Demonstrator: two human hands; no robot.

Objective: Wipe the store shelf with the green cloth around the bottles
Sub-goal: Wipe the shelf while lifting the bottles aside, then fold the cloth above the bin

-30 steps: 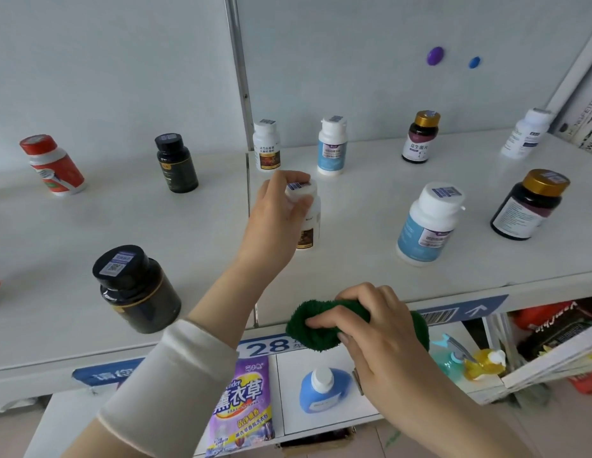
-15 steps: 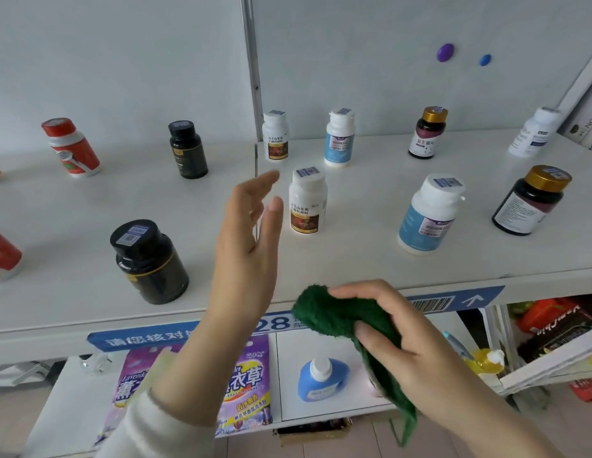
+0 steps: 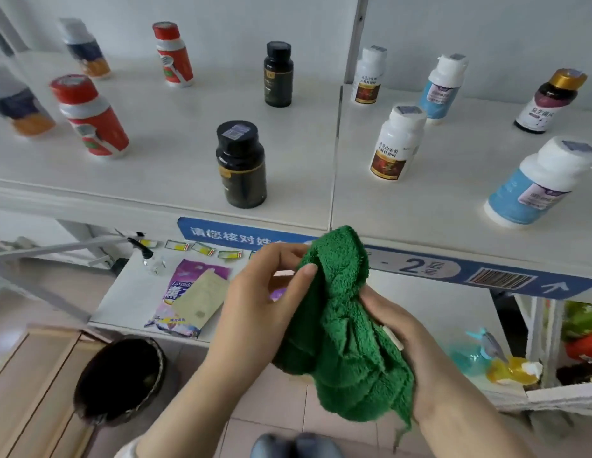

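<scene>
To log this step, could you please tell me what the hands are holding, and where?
Both hold the cloth: the left hand pinches its upper fold, and the right hand grips its bunched lower right side.

Both hands bare: left hand, right hand, forearms uncovered too. Nails short and plain. Sliver of off-white sleeve cuff on the left arm, at the near edge of view. Two rounded grey-blue shoe toes side by side, near centre, too blurred for detail.
</scene>
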